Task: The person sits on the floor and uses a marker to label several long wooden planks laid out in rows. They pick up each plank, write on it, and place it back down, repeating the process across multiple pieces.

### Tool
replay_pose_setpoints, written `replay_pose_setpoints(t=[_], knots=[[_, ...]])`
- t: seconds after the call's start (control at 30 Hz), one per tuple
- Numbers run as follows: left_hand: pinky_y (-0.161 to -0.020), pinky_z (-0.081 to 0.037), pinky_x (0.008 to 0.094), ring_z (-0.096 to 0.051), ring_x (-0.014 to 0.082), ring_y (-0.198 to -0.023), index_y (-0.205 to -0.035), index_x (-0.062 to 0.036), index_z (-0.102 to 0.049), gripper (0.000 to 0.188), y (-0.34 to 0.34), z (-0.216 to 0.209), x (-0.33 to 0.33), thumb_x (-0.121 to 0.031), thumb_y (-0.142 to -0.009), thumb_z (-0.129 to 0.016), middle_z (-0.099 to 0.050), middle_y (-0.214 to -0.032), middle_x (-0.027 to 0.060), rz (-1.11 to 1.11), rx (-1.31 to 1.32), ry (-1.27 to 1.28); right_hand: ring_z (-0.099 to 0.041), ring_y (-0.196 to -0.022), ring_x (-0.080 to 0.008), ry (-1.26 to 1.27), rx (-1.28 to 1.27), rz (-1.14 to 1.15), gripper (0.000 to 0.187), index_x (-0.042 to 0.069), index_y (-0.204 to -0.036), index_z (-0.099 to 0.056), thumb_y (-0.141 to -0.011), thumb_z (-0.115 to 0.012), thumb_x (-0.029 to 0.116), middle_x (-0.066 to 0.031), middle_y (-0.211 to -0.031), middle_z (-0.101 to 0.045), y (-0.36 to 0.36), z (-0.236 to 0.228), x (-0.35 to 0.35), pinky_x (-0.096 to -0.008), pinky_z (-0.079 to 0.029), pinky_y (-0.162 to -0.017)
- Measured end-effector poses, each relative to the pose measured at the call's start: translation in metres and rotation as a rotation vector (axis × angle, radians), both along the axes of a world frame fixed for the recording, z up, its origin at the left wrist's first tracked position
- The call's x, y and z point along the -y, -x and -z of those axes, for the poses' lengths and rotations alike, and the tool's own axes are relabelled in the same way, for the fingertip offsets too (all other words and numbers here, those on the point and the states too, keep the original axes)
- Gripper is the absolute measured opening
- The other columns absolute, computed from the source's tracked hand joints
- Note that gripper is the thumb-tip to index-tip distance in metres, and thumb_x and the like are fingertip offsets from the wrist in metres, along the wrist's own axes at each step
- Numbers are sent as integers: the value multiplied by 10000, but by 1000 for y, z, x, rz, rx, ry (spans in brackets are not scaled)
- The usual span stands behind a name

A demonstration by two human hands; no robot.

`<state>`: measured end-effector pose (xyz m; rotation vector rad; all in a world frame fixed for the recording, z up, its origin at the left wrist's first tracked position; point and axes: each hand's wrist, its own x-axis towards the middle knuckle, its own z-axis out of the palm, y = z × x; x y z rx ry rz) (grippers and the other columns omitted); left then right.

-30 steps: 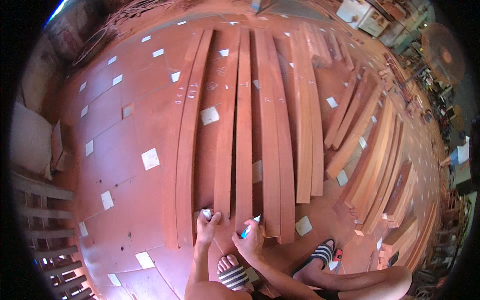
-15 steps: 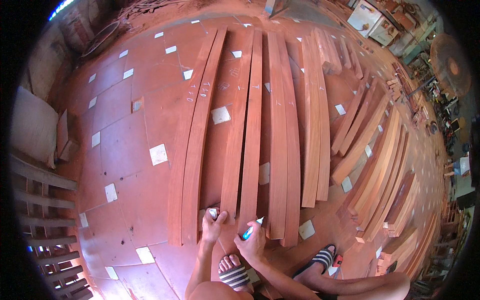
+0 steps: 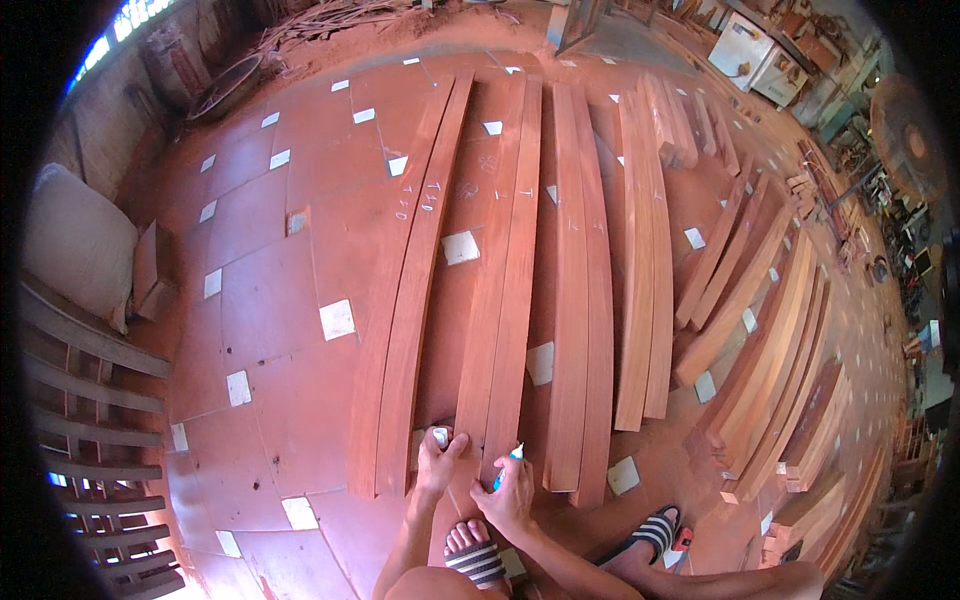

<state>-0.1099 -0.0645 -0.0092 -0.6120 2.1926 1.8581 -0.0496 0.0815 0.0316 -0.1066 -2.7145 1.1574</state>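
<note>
My left hand (image 3: 438, 466) is closed around a small white cap-like piece (image 3: 441, 436), at the near end of the left beam (image 3: 487, 310) of a reddish wooden pair. Its thumb lies by that beam's end. In my right hand (image 3: 508, 500) is a blue-and-white correction pen (image 3: 507, 467), its white tip pointing up and away from me, over the near end of the right beam (image 3: 518, 310). The two beams lie side by side, with white marks near their far part. Whether the pen tip touches wood I cannot tell.
Another beam pair (image 3: 413, 300) lies left, and a third pair (image 3: 570, 320) right. Several more timbers (image 3: 770, 350) spread further right. A slatted wooden piece (image 3: 95, 400) and a pale sack (image 3: 80, 240) stand left. My sandalled foot (image 3: 470, 550) is close below my hands.
The dark gap between the two beams at my hands has closed; they now lie together. Both hands keep their grips. The whole view has shifted slightly.
</note>
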Motion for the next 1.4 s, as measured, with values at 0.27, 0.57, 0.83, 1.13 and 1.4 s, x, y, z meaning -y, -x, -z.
replay_pose_setpoints(t=[0.27, 0.57, 0.83, 1.13, 1.4], knots=[[-771, -528, 331, -609, 133, -836, -1023, -2, -647, 324, 1, 4, -1, -249, -899, -817, -673, -915, 48, 2, -9, -45, -569, -986, -408, 17, -40, -27, 590, 55, -1103, -495, -667, -880, 157, -172, -1041, -593, 14, 1, -4, -514, -466, -855], [-765, -522, 333, -599, 139, -820, -1008, -4, -656, 330, 2, 5, -1, -262, -889, -823, -662, -888, 43, -4, -8, -45, -574, -981, -411, -3, -18, -19, 586, 51, -1105, -493, -672, -877, 143, -172, -1029, -594, 11, -4, -3, -520, -467, -844], [-741, -520, 333, -595, 135, -817, -1016, -7, -645, 321, 2, 5, 0, -252, -898, -815, -654, -889, 34, 13, -11, -4, -576, -1004, -417, 7, -23, -29, 593, 44, -1126, -493, -683, -874, 146, -180, -1057, -597, 11, -1, -2, -518, -472, -869], [-918, -485, 492, -608, 359, -1079, -1090, 17, -600, 485, 10, -39, 8, -222, -774, -881, -627, -1151, 196, 6, -440, 789, -591, -1044, -406, 64, 67, -3, 699, 10, -1251, -502, -756, -896, 307, -218, -1114, -603, 7, -9, -7, -495, -482, -904], [-1141, -311, 612, -365, 507, -1391, -1184, 27, -532, 764, 35, -51, 43, -324, -644, -942, -372, -1540, 344, -121, -178, 1155, -596, -1062, -399, 122, 112, -11, 732, -21, -1274, -485, -788, -888, 350, -225, -1167, -587, 2, -12, -9, -485, -488, -919]])
